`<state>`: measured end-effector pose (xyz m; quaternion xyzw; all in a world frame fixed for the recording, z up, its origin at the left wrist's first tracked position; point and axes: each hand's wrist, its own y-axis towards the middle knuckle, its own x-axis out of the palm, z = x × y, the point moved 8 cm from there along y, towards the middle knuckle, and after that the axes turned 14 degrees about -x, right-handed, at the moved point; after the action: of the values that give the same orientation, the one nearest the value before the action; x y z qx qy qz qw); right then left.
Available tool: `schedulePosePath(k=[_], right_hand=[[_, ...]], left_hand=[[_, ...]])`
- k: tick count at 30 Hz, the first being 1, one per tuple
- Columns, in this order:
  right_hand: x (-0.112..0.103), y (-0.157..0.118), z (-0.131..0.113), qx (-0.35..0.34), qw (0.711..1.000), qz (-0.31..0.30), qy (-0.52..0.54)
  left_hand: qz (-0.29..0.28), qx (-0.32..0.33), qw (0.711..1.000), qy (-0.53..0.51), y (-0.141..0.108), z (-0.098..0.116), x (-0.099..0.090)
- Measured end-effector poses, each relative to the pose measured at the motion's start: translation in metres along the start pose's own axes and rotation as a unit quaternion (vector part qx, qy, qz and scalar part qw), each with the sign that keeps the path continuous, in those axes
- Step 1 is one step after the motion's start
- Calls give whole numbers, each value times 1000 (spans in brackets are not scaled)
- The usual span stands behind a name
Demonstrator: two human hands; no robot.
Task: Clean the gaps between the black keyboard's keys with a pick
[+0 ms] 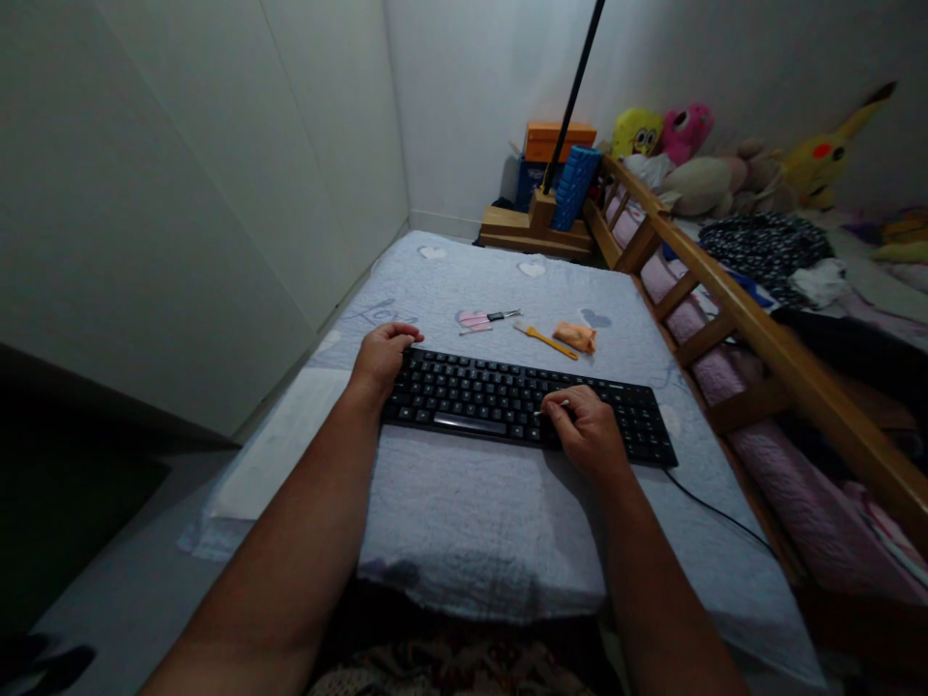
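Note:
A black keyboard (464, 394) lies on the cloth-covered table in front of me. My left hand (381, 360) is closed on its far left corner, steadying it. Over the keys right of the space bar, my right hand (584, 425) pinches a thin white stick, which looks like a cotton swab (538, 414), its tip at the keys. Beyond the keyboard lie another white cotton swab (477, 332), a slim dark-handled tool with a metal tip (503, 315), a yellow-handled brush (552, 342) and a crumpled orange cloth (575, 337).
The keyboard's cable (721, 514) trails off the right side of the table. A wooden bed rail (696, 251) borders the right, with plush toys behind it. White cabinet doors (290, 145) stand at the left. A black pole (576, 92) on a wooden base rises at the back.

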<state>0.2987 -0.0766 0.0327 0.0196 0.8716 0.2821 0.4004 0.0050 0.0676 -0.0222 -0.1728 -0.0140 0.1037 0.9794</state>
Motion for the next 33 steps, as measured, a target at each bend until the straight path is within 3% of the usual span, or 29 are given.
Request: schedulePosePath(k=[14,33], right_hand=[[-5,-3,5,10,1000,3,-20],[-4,-7,-2,6,999,-49,-5]], left_hand=[[2,0,1000,5,0,0,0],[5,2,1000,4,1,0,1]])
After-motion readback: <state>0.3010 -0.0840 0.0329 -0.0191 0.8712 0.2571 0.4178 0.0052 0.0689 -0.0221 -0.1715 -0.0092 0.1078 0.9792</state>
